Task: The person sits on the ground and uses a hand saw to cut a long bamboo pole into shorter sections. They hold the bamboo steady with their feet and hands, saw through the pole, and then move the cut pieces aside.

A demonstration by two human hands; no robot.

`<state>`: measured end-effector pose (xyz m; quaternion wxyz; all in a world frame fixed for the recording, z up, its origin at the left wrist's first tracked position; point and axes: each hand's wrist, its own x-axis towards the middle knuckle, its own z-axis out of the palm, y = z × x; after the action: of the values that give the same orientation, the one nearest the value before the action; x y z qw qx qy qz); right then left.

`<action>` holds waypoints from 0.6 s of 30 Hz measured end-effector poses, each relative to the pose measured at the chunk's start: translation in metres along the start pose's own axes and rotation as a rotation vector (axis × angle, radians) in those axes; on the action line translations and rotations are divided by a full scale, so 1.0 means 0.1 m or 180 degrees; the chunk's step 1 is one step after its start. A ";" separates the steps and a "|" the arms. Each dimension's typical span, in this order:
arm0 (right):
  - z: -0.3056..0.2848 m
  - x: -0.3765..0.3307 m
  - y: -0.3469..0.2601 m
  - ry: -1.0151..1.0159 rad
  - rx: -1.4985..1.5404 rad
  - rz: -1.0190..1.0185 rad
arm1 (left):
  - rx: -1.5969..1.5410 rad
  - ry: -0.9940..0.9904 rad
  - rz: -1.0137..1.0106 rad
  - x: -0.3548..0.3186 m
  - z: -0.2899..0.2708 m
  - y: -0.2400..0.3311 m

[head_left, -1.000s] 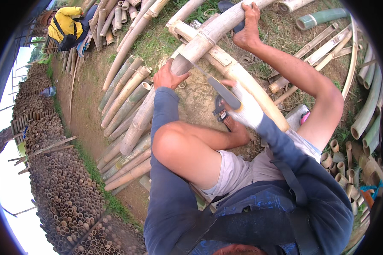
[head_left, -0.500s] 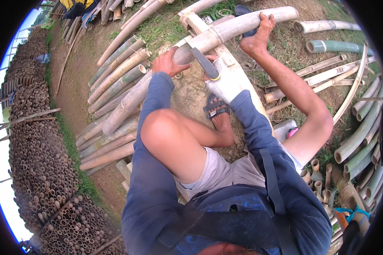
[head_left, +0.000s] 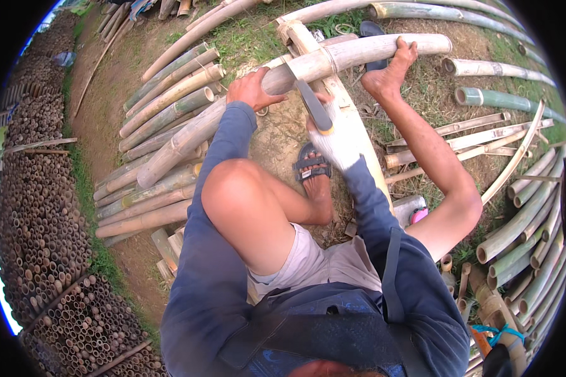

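Saw and Bamboo Pole in My Two Grips

My left grip (head_left: 251, 91) clasps the bamboo pole (head_left: 358, 54), with the fingers bent over its top and the thumb stretched along the nearer side. My right grip (head_left: 334, 135), in a white glove, is closed around the saw (head_left: 316, 110), whose dark handle points toward me. The blade is at the pole, just beside my left thumb; how deep it has entered I cannot tell.

The pole lies across a pale beam (head_left: 360, 129) and seems to continue under my left forearm toward the lower left. My bare right foot (head_left: 387, 78) presses on it, near its far end, and a loose sandal (head_left: 371, 36) is on the ground behind. My left foot (head_left: 314, 179) wears a black sandal and stands between the pole and me. To the left are cut bamboo lengths (head_left: 163, 103), side by side.
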<state>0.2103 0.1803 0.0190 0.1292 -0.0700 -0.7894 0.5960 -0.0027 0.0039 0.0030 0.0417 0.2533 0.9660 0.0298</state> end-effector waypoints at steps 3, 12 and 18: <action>0.15 0.35 0.04 0.0356 -0.0070 -0.0643 | 0.0061 -0.0004 0.0013 -0.05 -0.05 0.00; -0.64 -2.09 -0.28 0.0074 -0.0862 -0.0216 | -0.0018 -0.0080 0.0101 -0.04 0.13 -0.10; 0.10 0.01 0.22 -0.0011 -0.0243 -0.1009 | -0.0066 0.0155 0.0171 -0.09 0.05 -0.15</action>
<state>0.2057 0.1779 -0.0047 0.2175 0.0516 -0.8129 0.5379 -0.0018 -0.0130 -0.0023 0.0199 0.2780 0.9592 0.0471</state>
